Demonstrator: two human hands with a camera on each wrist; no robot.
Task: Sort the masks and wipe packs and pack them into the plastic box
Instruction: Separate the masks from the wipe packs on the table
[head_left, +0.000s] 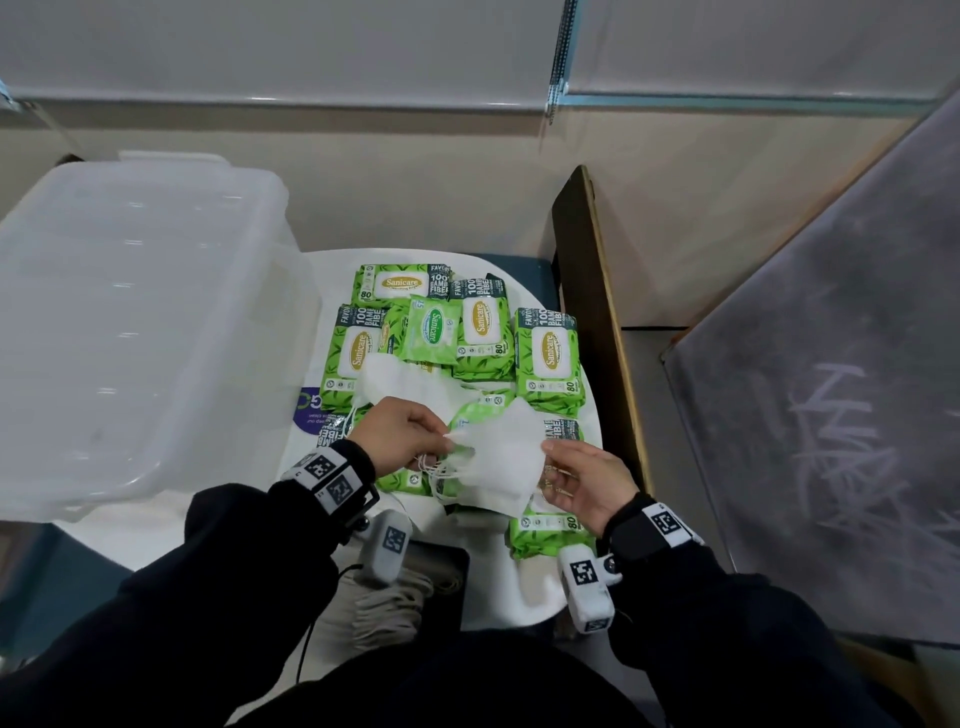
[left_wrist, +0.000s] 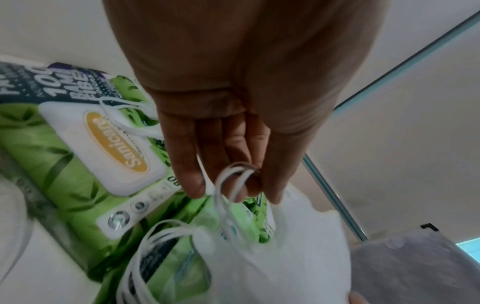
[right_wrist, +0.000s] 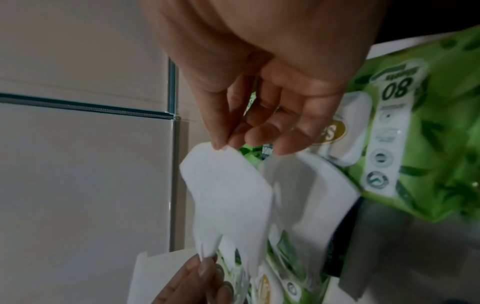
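Note:
Both hands hold one white mask (head_left: 498, 460) just above the wipe packs near the table's front. My left hand (head_left: 441, 439) pinches its left end, by the ear loops (left_wrist: 233, 181). My right hand (head_left: 550, 452) pinches the right corner between thumb and fingers (right_wrist: 221, 144). More white masks (head_left: 395, 379) lie on the packs behind and under the held one. Several green wipe packs (head_left: 550, 353) cover the round white table (head_left: 519, 597), with a small pale green pack (head_left: 434, 332) on top. The translucent plastic box (head_left: 130, 312) stands at the left.
A wooden board (head_left: 597, 312) stands on edge just right of the table. A grey chalk-marked panel (head_left: 831, 415) leans at the far right. A beige fringed cloth (head_left: 395, 608) lies below the table's front edge, above my lap.

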